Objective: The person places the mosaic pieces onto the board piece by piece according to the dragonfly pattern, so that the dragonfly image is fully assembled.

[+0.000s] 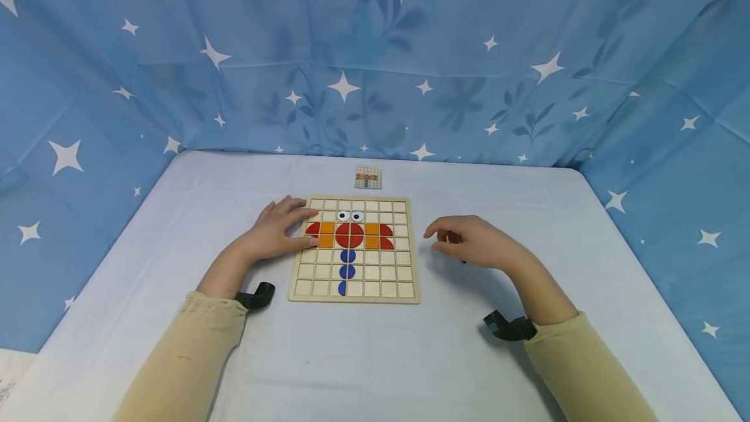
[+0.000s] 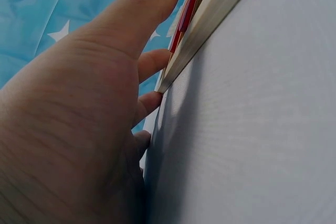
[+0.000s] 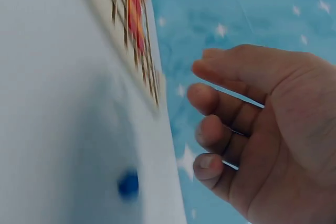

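Note:
A wooden grid board [image 1: 355, 299] lies on the table with flat pieces in its cells. My left hand [image 1: 275, 230] rests at its left edge, fingers spread, thumb over a red piece [image 1: 313, 228]. Orange squares [image 1: 372, 229] flank a red circle [image 1: 349, 236] of quarter pieces, with two eye pieces [image 1: 350, 216] above. Blue half-circle pieces [image 1: 347, 256] run down the middle column. To the right of the board hovers my right hand [image 1: 477, 239], fingers loosely bent and holding nothing. Below it, a blurred blue piece [image 3: 128, 184] lies on the table.
Behind the board lies a small picture card [image 1: 368, 178] showing a similar pattern on a grid. A white cloth covers the table [image 1: 351, 357]. Blue curtains [image 1: 375, 109] with white stars hang behind and at both sides.

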`<state>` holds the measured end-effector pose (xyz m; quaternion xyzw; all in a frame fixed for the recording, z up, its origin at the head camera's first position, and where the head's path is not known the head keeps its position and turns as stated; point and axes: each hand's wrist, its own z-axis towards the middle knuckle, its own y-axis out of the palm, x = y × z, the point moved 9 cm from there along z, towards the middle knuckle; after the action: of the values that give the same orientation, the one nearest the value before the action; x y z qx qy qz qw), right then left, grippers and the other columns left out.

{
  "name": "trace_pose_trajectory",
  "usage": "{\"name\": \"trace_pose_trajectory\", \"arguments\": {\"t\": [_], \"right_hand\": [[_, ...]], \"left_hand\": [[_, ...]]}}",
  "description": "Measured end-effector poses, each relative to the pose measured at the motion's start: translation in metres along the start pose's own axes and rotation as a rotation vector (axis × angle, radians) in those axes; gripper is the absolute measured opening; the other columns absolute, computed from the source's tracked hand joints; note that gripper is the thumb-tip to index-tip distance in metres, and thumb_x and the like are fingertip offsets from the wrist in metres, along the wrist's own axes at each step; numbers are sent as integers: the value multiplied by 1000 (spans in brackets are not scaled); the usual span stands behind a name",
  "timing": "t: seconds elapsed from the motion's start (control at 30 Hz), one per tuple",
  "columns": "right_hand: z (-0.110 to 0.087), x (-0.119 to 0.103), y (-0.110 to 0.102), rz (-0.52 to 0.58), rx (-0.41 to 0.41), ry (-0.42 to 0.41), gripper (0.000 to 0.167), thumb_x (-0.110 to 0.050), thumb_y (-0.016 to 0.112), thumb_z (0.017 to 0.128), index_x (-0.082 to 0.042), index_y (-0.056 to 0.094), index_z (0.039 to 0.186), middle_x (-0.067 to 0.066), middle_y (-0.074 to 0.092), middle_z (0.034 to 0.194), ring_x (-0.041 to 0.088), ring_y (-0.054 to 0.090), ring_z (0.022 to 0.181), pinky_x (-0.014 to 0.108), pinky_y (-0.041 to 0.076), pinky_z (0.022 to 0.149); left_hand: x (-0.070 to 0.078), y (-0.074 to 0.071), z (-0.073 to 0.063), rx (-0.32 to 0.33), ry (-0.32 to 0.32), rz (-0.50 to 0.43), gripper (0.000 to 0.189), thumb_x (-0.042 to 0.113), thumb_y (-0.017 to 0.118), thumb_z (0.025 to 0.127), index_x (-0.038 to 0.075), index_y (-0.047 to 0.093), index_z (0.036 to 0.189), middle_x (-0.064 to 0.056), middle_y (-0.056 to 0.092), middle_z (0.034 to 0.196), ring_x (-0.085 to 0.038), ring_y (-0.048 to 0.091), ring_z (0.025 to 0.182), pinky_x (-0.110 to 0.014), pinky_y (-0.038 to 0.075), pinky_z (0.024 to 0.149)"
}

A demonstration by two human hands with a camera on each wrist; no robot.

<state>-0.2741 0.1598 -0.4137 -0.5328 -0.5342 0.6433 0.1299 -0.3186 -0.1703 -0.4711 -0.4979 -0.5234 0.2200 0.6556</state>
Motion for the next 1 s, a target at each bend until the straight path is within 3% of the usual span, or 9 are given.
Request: {"name": "trace_pose_trajectory", "arguments": {"t": [0.17,0.47,1.0], "right_hand": [[-13,35,-8,2,-21,41,23,-21,66,96,-23,67,118,-6,63,94,16,55,79,30,49,66],[-21,66,2,46,-155,93,24,-13,69,92,-23,66,114,-2,59,96,18,54,91,30,48,77],[-15,71,11,65,-149,100,20,-21,75,88,-20,63,104,0,54,85,18,52,81,28,45,68]], "left_hand": [[0,0,-1,-1,-7,8,72,60,68,86,24,51,145,-9,31,159,-38,10,153,-57,0,124],[0,0,-1,1,-1,6,72,60,67,85,24,50,145,-10,31,159,-38,9,153,-58,0,123],[0,0,0,1,8,10,72,61,66,86,24,50,146,-9,31,159,-38,9,153,-57,0,123]]}}
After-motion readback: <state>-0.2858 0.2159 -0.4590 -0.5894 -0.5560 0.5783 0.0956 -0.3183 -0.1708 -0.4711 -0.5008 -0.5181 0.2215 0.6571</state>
